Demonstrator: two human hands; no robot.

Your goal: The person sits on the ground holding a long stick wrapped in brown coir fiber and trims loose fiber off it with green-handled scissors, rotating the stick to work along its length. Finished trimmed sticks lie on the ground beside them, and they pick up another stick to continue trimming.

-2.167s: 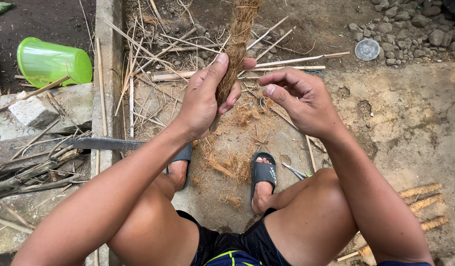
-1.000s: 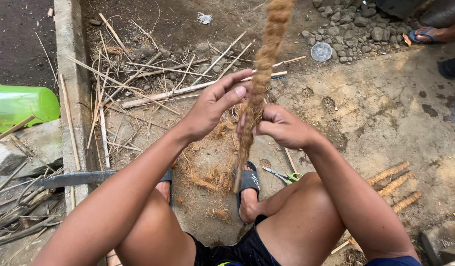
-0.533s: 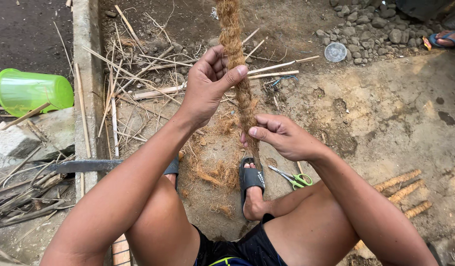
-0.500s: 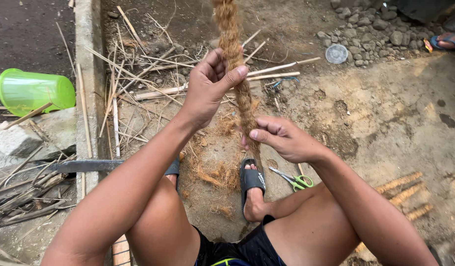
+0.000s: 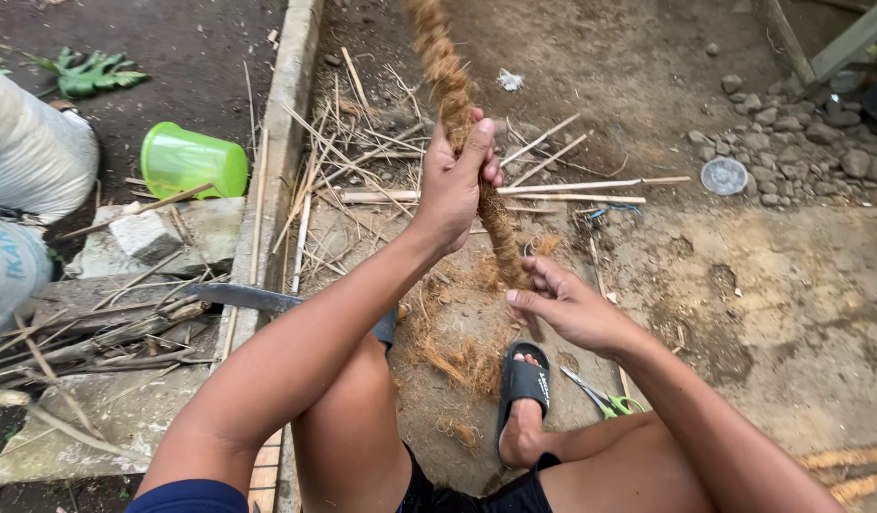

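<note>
I see one green plastic tub [image 5: 193,163] lying on its side at the left, beside the concrete curb [image 5: 285,123]; its inside faces away, so I cannot tell what it holds. One round metal lid [image 5: 724,176] sits among the stones [image 5: 819,142] at the right. One twisted fibre rope [image 5: 457,104] runs from the top edge down toward my feet. My left hand [image 5: 457,180] has its grip wrapped tight around the rope. My right hand [image 5: 571,306], lower, pinches the rope's frayed end between thumb and fingers. I count one long blade [image 5: 244,297] on the curb, one pair of green-handled scissors [image 5: 605,401] on the ground, and one black sandal [image 5: 522,380] in full view.
</note>
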